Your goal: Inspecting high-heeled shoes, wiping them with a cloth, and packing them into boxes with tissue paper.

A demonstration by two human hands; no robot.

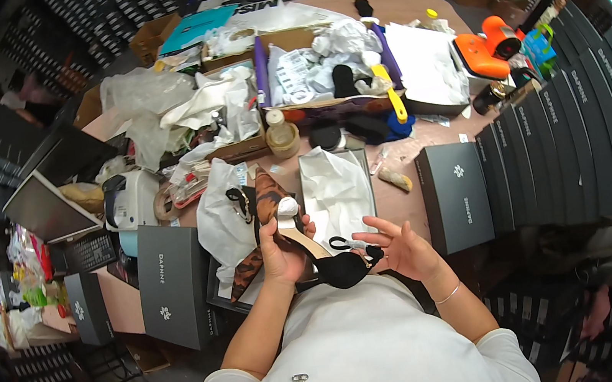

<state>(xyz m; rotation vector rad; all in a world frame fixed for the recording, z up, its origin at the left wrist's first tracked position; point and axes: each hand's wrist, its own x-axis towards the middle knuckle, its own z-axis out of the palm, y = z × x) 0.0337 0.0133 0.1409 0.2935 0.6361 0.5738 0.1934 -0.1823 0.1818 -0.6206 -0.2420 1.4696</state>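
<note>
My left hand (283,254) grips a pointed high-heeled shoe (338,270) around its middle. The shoe has a brown-and-black patterned toe, a beige insole and a black heel part turned toward me. White paper stuffing is tucked in the toe. A black ankle strap (340,243) with a pale wrapping stands up from the heel part. Close beside that strap, my right hand (410,251) is open, fingers spread; whether its thumb touches the shoe I cannot tell. Partly hidden by my left hand, a second patterned shoe (246,273) lies in a dark box with white tissue (222,213).
An open box lid or tray with white tissue (336,187) lies ahead. Dark grey shoe boxes stand at left (172,286) and right (455,198), with a long row (581,139) farther right. Behind are a glue jar (282,136), a yellow-handled brush (395,102) and an orange tape dispenser (482,57).
</note>
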